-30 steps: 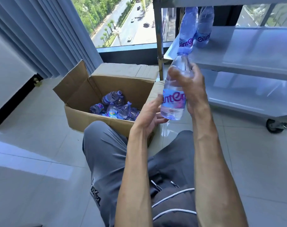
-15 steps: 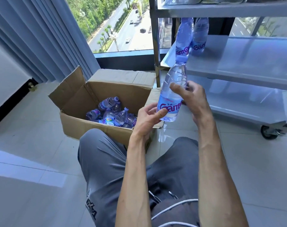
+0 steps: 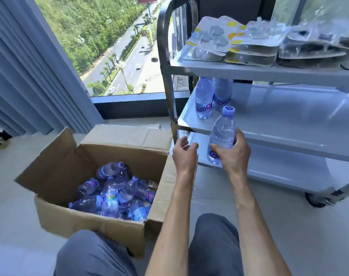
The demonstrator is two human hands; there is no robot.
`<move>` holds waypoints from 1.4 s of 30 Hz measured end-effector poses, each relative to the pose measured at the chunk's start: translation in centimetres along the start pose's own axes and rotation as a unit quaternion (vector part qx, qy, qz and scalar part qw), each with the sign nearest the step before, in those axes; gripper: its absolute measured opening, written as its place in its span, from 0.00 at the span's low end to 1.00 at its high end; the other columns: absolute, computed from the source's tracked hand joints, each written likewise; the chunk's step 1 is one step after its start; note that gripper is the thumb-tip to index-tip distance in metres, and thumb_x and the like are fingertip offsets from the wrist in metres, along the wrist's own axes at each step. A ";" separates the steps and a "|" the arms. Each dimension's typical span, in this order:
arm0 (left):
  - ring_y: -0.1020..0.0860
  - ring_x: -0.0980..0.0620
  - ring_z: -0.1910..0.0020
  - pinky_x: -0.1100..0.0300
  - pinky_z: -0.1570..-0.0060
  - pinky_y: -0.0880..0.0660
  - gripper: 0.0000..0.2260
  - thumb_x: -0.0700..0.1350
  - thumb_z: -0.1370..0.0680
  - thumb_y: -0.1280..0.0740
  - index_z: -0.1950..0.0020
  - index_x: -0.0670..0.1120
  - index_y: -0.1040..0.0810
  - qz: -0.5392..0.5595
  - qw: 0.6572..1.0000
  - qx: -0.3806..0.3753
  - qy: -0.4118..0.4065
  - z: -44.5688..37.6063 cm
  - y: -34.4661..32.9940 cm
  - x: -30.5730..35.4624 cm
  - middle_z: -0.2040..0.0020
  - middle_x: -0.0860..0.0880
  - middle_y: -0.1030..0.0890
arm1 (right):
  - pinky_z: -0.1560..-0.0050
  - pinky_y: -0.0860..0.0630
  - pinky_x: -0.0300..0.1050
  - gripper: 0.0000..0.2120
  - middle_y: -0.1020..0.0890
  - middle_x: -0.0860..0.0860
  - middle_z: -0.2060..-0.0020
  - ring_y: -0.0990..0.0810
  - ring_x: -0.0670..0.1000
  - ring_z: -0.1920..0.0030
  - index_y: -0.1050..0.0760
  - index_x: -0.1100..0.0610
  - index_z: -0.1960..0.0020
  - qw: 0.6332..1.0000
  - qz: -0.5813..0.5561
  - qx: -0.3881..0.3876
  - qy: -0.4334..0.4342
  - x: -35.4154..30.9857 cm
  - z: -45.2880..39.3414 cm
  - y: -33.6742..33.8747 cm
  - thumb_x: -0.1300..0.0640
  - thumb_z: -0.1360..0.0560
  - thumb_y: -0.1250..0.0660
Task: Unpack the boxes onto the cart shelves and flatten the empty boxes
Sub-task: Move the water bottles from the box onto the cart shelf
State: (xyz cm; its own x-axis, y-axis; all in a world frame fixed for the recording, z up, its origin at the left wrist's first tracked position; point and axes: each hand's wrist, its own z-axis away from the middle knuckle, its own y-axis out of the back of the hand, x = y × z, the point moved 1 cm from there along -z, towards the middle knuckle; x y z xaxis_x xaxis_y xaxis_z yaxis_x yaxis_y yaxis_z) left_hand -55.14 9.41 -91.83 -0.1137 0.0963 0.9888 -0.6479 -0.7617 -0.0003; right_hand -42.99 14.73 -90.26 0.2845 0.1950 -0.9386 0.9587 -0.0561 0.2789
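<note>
Below the middle shelf [image 3: 289, 124], the bottle [image 3: 222, 134] is held upright, cap up, by the right hand [image 3: 234, 154]. Two bottles [image 3: 209, 98] stand up-left of it. The left hand [image 3: 184, 154], loosely curled and empty, is nearer the box [image 3: 90, 222].

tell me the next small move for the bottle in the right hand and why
Probably carry the bottle up onto the middle shelf beside the two standing bottles. The right hand grips it upright just below that shelf's edge, and the left hand is off it.
</note>
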 end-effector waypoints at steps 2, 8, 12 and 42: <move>0.22 0.51 0.44 0.57 0.44 0.23 0.21 0.40 0.27 0.30 0.34 0.44 0.25 -0.029 0.999 0.031 -0.030 -3.2 -2.0 1.4 0.42 0.47 0.21 | 0.60 0.27 0.33 0.25 0.18 0.44 0.60 0.22 0.44 0.63 0.25 0.51 0.47 1.000 -0.010 0.010 0.007 0.1 -2.8 -1.0 0.56 0.42 0.21; 0.30 0.45 0.30 0.52 0.32 0.31 0.34 0.43 0.27 0.27 0.24 0.42 0.37 -0.120 0.990 0.010 -0.068 -11.0 -8.2 3.6 0.29 0.43 0.29 | 0.56 0.23 0.35 0.28 0.17 0.45 0.54 0.20 0.44 0.57 0.25 0.50 0.42 0.997 -0.045 0.055 0.002 0.1 -9.5 -4.9 0.58 0.40 0.22; 0.28 0.44 0.32 0.54 0.35 0.29 0.35 0.45 0.27 0.26 0.25 0.43 0.37 -0.161 0.983 -0.018 -0.088 -15.1 -10.4 3.4 0.30 0.43 0.27 | 0.53 0.25 0.30 0.30 0.18 0.44 0.50 0.19 0.43 0.53 0.25 0.51 0.38 0.998 -0.045 0.040 0.020 0.8 -13.6 -6.7 0.60 0.39 0.23; 0.21 0.53 0.65 0.62 0.64 0.26 0.13 0.36 0.32 0.40 0.58 0.47 0.17 -0.162 0.965 0.150 -0.140 -13.0 4.0 -3.5 0.65 0.51 0.17 | 0.60 0.29 0.40 0.09 0.16 0.56 0.61 0.19 0.56 0.63 0.22 0.62 0.51 0.987 -0.039 0.154 -0.003 3.4 -5.4 -13.3 0.67 0.28 0.37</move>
State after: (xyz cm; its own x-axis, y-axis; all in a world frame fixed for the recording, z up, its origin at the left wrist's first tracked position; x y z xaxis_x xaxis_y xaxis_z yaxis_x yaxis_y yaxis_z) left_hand -67.06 14.36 -97.24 0.2932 0.2150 0.9315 -0.3637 -0.8760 0.3167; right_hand -54.79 21.40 -96.09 0.2095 0.2038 -0.9563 0.9320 -0.3376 0.1323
